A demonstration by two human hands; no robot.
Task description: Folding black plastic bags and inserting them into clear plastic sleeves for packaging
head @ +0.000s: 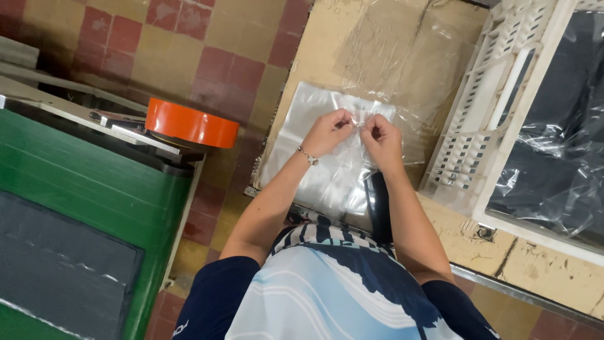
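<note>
Where the two hands meet, the left hand [327,131] and right hand [379,140] each pinch with fingertips the top edge of a clear plastic bag [318,151], the pinches close together with a short stretch of the bag's rim between them. Below the grip the bag hangs flat toward the person's body, over the near edge of a cardboard-covered table [327,44]. Beyond the grip lies a loose sheet of clear film [402,56] on bare cardboard, giving open room ahead. Right of the grip, near the right hand, stands a white slotted crate [484,126] holding dark bagged goods. Left of the grip, well apart past the table's edge, an orange tape roll [190,124] sits on a green machine [82,182].
</note>
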